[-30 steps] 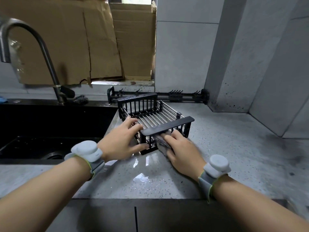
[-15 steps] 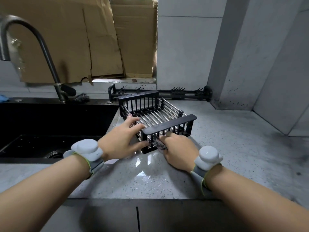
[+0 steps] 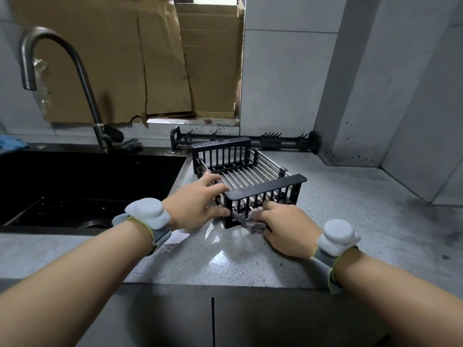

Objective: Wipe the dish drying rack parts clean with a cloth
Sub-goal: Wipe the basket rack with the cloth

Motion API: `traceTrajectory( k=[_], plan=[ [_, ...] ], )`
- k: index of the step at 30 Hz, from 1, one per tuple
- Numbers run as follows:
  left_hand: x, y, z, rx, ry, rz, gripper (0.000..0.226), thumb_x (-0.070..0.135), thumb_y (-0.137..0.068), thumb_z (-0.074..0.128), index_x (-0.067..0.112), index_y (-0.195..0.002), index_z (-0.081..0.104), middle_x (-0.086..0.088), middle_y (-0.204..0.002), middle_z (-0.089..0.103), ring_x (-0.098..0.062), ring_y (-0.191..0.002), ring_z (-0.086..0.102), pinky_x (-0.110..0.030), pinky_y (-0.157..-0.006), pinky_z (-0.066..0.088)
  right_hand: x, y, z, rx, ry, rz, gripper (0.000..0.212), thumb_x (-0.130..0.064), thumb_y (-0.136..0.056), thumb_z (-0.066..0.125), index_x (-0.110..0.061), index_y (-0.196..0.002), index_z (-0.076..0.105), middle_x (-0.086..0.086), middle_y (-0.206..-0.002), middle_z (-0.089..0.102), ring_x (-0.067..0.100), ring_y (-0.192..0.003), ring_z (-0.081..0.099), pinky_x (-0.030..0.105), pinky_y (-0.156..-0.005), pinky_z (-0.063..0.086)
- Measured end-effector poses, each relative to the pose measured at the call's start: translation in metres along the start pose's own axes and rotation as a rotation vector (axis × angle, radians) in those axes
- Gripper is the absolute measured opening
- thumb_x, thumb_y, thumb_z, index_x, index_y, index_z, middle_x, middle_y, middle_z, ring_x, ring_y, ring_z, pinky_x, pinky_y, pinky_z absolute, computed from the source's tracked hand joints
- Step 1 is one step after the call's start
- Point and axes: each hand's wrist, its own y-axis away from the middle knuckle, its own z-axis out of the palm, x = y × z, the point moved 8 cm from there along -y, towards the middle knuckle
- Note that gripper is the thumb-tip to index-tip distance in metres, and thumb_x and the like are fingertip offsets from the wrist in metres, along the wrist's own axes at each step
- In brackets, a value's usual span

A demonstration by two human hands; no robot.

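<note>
Seen from a head-worn camera above a speckled grey bench [image 3: 350,221]: a black dish drying rack [image 3: 246,171] with metal rods across its floor, standing just right of a black sink [image 3: 75,186].

Left hand [image 3: 195,204] gripping the rack's near left corner, fingers curled over the side rail and thumb against the front end panel [image 3: 265,189].

Right hand [image 3: 283,226] curled round a mesh-patterned cloth [image 3: 246,220], pressing it against the lower bars of that front panel, low on its left half, at the bench surface.

Grey bands with pale rounded units on both wrists, left [image 3: 147,214] and right [image 3: 337,236].

Wet sheen on the bench [image 3: 215,249] just in front of the rack.

Behind the rack, along the foot of the wall, a long black bar with hooks [image 3: 270,140], lying apart from the rack.

At the back rim of the sink, a dark arched tap [image 3: 75,78], with a dark scouring pad [image 3: 132,145] just beside its base.

Blue cloth [image 3: 12,142] at the far left edge of the view.

Sheets of brown cardboard [image 3: 140,61] covering the window behind the tap.

Grey tiled walls [image 3: 288,76] closing the corner at right.
</note>
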Motion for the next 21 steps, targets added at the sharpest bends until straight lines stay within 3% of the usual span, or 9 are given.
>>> traceTrajectory(
  k=[4, 7, 9, 11, 14, 18, 21],
  plan=[
    [0.0, 0.001, 0.002, 0.036, 0.03, 0.013, 0.062, 0.061, -0.09, 0.055, 0.024, -0.14, 0.049, -0.004, -0.157, 0.031, -0.028, -0.151, 0.021, -0.048, -0.112, 0.04, -0.005, 0.011, -0.015, 0.197, -0.144, -0.025, 0.035, -0.026, -0.093, 0.049, -0.03, -0.125, 0.06, -0.01, -0.106, 0.054, 0.015, -0.095, 0.056, 0.029, -0.078, 0.044],
    [0.0, 0.002, 0.001, 0.056, 0.056, 0.019, 0.062, 0.06, -0.089, 0.057, 0.025, -0.139, 0.05, -0.003, -0.156, 0.032, -0.028, -0.149, 0.026, -0.047, -0.112, 0.039, -0.015, 0.01, -0.022, 0.261, -0.218, -0.033, 0.05, -0.042, -0.09, 0.03, -0.022, -0.123, 0.061, -0.006, -0.099, 0.052, 0.015, -0.085, 0.052, 0.024, -0.07, 0.037],
    [0.0, 0.001, 0.001, 0.059, 0.067, 0.022, 0.062, 0.06, -0.089, 0.058, 0.025, -0.139, 0.051, -0.003, -0.157, 0.032, -0.028, -0.15, 0.025, -0.047, -0.114, 0.038, -0.017, 0.008, -0.013, 0.233, -0.231, -0.021, 0.053, -0.04, -0.091, 0.027, -0.021, -0.128, 0.058, -0.006, -0.105, 0.052, 0.016, -0.089, 0.054, 0.024, -0.072, 0.038],
    [-0.001, 0.002, 0.001, 0.069, 0.086, 0.019, 0.06, 0.057, -0.089, 0.06, 0.025, -0.139, 0.051, -0.004, -0.157, 0.032, -0.028, -0.151, 0.022, -0.046, -0.115, 0.036, -0.012, 0.007, -0.002, 0.209, -0.238, 0.011, 0.045, -0.029, -0.095, 0.037, -0.026, -0.138, 0.05, -0.008, -0.111, 0.049, 0.017, -0.093, 0.055, 0.028, -0.073, 0.043],
    [0.001, 0.003, 0.002, 0.096, 0.111, 0.028, 0.056, 0.053, -0.09, 0.063, 0.026, -0.138, 0.053, -0.003, -0.157, 0.032, -0.028, -0.152, 0.021, -0.048, -0.115, 0.036, -0.005, 0.008, 0.008, 0.156, -0.247, 0.051, 0.052, -0.016, -0.096, 0.045, -0.028, -0.147, 0.039, -0.005, -0.115, 0.046, 0.021, -0.098, 0.055, 0.027, -0.074, 0.039],
    [0.002, 0.003, 0.001, 0.105, 0.11, 0.045, 0.054, 0.051, -0.091, 0.064, 0.026, -0.137, 0.054, -0.002, -0.157, 0.032, -0.027, -0.152, 0.019, -0.045, -0.117, 0.034, -0.009, 0.001, 0.013, 0.074, -0.162, 0.08, 0.052, -0.019, -0.095, 0.046, -0.03, -0.146, 0.039, -0.001, -0.129, 0.049, 0.026, -0.11, 0.056, 0.035, -0.087, 0.047],
    [0.002, 0.002, 0.001, 0.103, 0.105, 0.045, 0.054, 0.051, -0.091, 0.064, 0.026, -0.138, 0.053, -0.001, -0.158, 0.032, -0.025, -0.153, 0.014, -0.042, -0.118, 0.03, -0.014, -0.006, 0.011, 0.049, -0.083, 0.1, 0.045, -0.024, -0.093, 0.047, -0.026, -0.139, 0.045, 0.001, -0.128, 0.051, 0.032, -0.109, 0.058, 0.039, -0.085, 0.049]
  ],
)
